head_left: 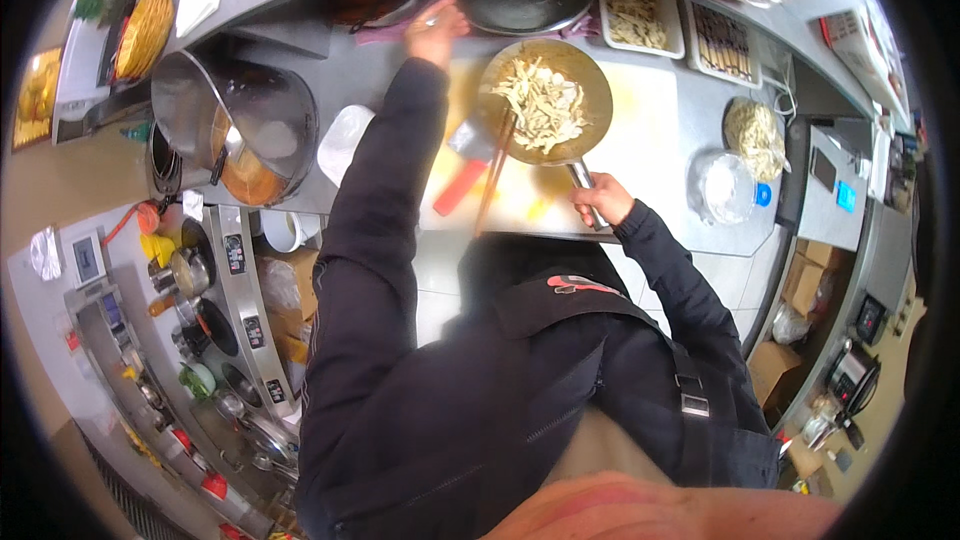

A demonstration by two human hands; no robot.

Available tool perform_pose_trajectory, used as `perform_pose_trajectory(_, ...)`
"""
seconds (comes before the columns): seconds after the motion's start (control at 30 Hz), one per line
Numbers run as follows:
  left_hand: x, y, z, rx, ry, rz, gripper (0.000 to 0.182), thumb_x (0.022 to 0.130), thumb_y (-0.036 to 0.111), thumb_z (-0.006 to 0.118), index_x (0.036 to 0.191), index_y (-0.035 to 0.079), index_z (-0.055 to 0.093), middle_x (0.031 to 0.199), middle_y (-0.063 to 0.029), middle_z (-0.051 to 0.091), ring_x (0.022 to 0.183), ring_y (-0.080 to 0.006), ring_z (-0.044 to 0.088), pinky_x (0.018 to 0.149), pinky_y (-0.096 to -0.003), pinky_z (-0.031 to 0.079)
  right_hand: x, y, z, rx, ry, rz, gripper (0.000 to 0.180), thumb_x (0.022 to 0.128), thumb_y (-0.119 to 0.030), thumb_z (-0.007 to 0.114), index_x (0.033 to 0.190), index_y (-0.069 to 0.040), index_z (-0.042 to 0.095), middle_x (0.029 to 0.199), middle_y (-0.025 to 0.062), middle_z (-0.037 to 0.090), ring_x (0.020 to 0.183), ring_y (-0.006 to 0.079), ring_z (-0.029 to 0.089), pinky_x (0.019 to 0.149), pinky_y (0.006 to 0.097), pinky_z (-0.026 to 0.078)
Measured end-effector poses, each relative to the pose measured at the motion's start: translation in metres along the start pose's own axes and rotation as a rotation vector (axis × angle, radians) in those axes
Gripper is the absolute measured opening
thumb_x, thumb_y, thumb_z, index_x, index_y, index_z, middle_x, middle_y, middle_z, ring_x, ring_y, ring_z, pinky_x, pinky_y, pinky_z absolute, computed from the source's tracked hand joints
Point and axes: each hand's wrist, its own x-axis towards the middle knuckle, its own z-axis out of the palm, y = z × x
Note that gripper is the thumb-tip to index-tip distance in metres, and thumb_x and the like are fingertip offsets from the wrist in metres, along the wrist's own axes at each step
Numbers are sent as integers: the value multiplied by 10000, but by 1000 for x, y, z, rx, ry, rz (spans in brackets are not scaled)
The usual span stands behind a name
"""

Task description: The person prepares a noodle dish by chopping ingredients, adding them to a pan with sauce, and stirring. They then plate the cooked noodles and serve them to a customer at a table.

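My right hand [602,199] is closed around the metal handle of a frying pan [598,97]. Pale, strip-like food [541,106] lies in the pan, and a pair of wooden chopsticks [495,172] leans over its left rim. My left hand [437,24] reaches to the far side of the counter, beside a dark wok [525,0] and next to a purple cloth [382,31]; whether its fingers hold anything is unclear. A cleaver with a red handle [460,187] rests on the white cutting board [645,120] under the pan, its blade partly hidden.
Two white trays of food, one with pale strips [639,15] and one with stick-like pieces [720,43], stand back right. A clear plastic tub [726,186] and a bagged food [752,136] are at right. A large metal pot [277,112] and a white container [343,142] stand left.
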Motion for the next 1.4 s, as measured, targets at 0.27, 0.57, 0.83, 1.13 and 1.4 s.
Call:
perform_pose_trajectory(0.27,-10,2,-98,208,25,-83,500,902,227,754,1236,-93,562,961,-133,682,798,-177,665,749,-303,570,13,-18,46,6,-49,26,152,866,-125,652,849,3,571,617,41,565,486,140,558,487,280,458)
perform_pose_trajectory(0.57,127,47,-162,622,298,392,243,837,220,751,924,-5,720,868,-192,728,776,-307,705,772,-379,542,65,-24,128,34,-38,10,170,884,-155,639,817,-27,550,606,45,553,470,134,543,477,271,449)
perform_pose_trajectory(0.83,128,68,-136,1063,55,731,323,937,292,614,999,-8,714,959,-217,712,921,-377,681,830,-400,524,93,-40,157,-17,5,-13,176,861,-144,669,847,10,584,606,54,585,472,139,564,485,280,454)
perform_pose_trajectory(1.13,37,149,-173,836,-221,383,230,980,147,622,1133,5,718,849,-45,707,733,-68,604,660,-216,494,102,-52,152,-53,-1,-10,181,860,-142,683,862,-6,563,611,56,588,458,143,560,473,289,461)
perform_pose_trajectory(1.4,66,134,-188,684,-5,229,230,934,150,682,1059,-39,721,853,-68,725,724,-80,639,673,-220,525,113,-51,148,-78,-53,-27,159,867,-134,672,858,-14,568,615,51,581,467,136,555,470,285,456)
